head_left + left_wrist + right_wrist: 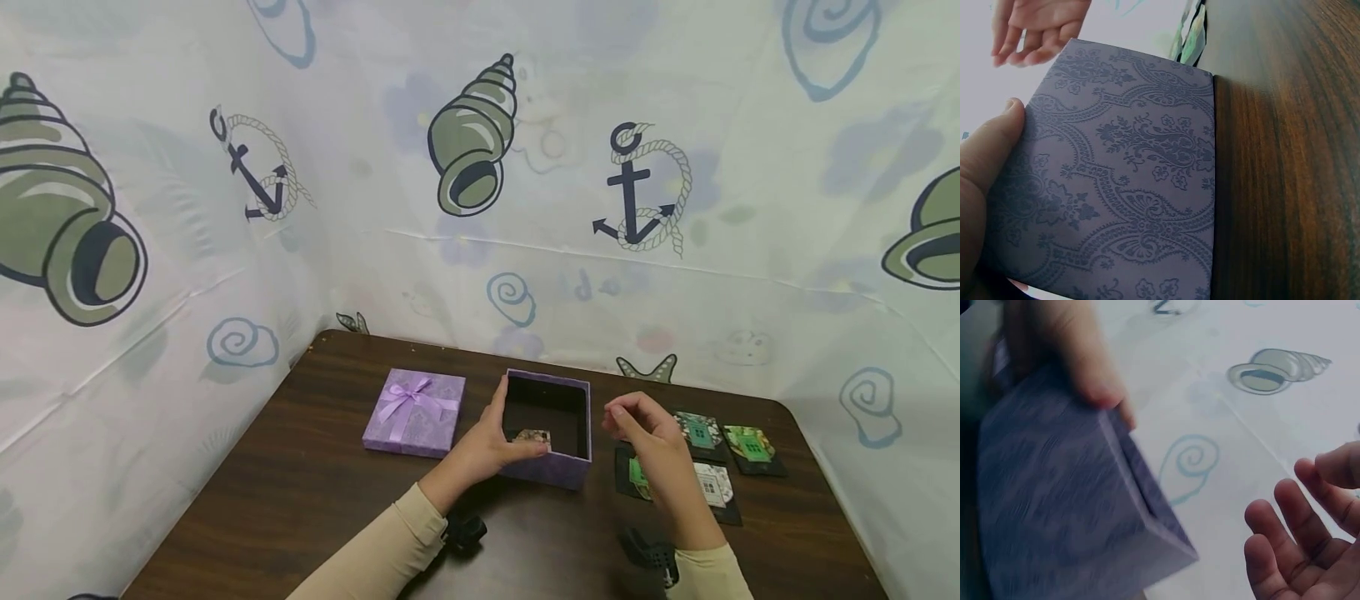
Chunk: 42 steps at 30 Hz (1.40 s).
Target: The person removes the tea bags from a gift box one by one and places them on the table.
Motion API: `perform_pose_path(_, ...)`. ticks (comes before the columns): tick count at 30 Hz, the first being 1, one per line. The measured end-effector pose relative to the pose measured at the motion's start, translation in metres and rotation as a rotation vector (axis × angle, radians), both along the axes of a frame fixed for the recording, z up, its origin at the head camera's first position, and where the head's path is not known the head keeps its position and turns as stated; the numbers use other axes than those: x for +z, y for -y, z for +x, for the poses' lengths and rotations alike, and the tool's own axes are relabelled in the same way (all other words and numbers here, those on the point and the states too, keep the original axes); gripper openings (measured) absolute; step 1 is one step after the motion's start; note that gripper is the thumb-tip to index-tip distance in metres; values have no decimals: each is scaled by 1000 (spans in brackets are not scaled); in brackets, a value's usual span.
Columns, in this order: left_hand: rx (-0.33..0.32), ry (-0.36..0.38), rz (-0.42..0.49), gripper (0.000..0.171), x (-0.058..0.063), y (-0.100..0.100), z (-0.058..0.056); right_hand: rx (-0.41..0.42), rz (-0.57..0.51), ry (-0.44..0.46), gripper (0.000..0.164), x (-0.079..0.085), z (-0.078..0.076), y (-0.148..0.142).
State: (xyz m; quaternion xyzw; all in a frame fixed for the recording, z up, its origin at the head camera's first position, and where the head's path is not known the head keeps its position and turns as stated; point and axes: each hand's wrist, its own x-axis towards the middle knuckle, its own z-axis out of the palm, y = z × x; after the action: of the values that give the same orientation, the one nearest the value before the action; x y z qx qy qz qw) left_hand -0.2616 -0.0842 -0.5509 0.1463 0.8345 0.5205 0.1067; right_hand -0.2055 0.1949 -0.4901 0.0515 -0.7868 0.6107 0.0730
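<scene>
An open purple box [551,471] with a dark inside [551,408] stands on the table. My left hand [483,446] grips it at the left wall and near rim; in the left wrist view the thumb [997,147] lies at the rim of the embossed front wall. A small patterned piece [534,437] shows inside the box by that thumb; most of it is hidden. My right hand [656,442] hovers just right of the box, its fingers loosely bent. Nothing sits between those fingers [1300,515] in the right wrist view.
Left of the box lies a purple lid [423,408] with a ribbon bow. Several dark flat packets with green or white pictures, such as this one [752,446], lie to the right, partly behind my right hand. A patterned cloth [555,275] hangs behind the brown table [300,467].
</scene>
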Motion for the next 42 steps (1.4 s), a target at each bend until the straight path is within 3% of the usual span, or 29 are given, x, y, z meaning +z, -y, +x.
perform_pose_path(10,14,-3,0,137,0,1,-2,-11,-142,80,37,13,-20,23)
perform_pose_path(18,14,6,3,135,-1,3,-2,104,-155,96,25,8,-46,41)
perform_pose_path(27,8,6,20,136,-1,2,-1,203,-143,163,38,7,-72,63)
perform_pose_path(35,6,7,16,137,2,1,0,304,-98,199,39,2,-93,67)
perform_pose_path(42,-2,1,8,137,1,1,-2,368,-122,215,40,-9,-105,68)
